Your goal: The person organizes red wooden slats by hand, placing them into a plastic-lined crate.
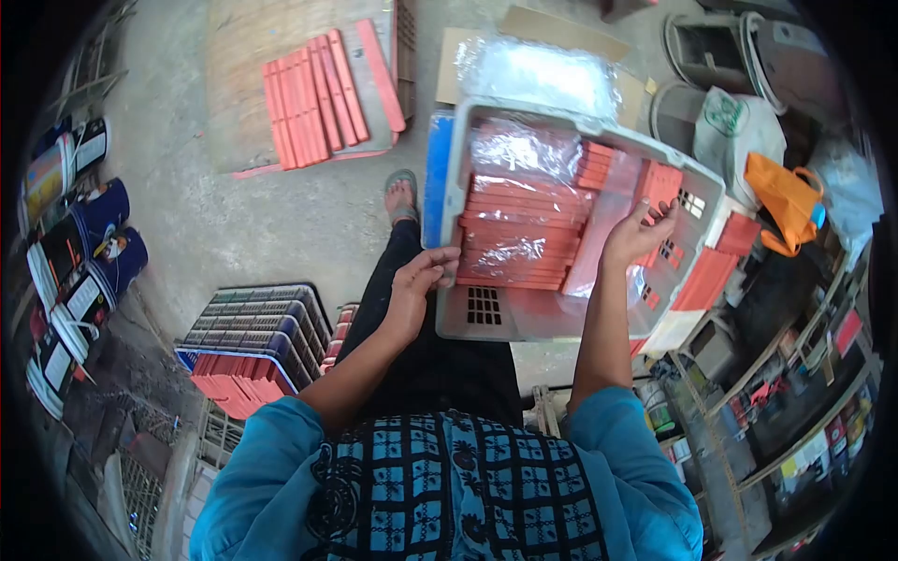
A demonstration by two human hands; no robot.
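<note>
A grey plastic crate (589, 329) sits in front of me, tilted in view. Inside it lie bundles of red strips (524, 224), partly under shiny clear plastic wrap (524, 145). At the crate's left wall is my left hand (418, 285), its fingers curled together by the rim; whatever they pinch, if anything, is hidden. My right hand (641, 234) reaches over the inside right part, with bent, slightly parted fingers at a short stack of red strips (660, 179). No strip shows clearly held in it.
Loose red strips (309, 103) lie on a wooden board (234, 56) ahead left. A dark crate (257, 313) with red pieces stands by my left leg. Paint buckets (117, 248) line the left side. An orange bag (781, 201) and shelving (748, 411) are at right.
</note>
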